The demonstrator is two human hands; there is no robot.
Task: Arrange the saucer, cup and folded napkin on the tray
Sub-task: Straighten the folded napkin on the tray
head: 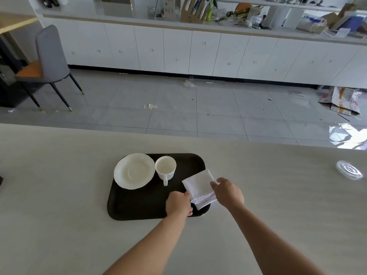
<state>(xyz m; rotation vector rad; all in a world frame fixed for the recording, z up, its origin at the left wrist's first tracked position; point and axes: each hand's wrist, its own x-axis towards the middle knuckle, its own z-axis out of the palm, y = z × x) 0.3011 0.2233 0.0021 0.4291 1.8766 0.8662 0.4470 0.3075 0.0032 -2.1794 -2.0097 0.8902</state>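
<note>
Both forearms are stretched over the table (59, 195) toward the tray (139, 207). The folded napkin (199, 187) is pinched at its near edge by the left hand (178, 204) and steadied by the fingers of the right hand (228, 192). It overhangs the tray's right rim, so it could be tipped off or unfolded if released carelessly. The saucer (134, 171) and cup (165, 168) are set side by side.

An office break room or pantry, by its looks. White cabinets (178, 50) line the far wall under a cluttered countertop (228, 14); a grey chair (49, 54) stands on the littered tile floor (198, 108) beyond the pale bench (59, 185).
</note>
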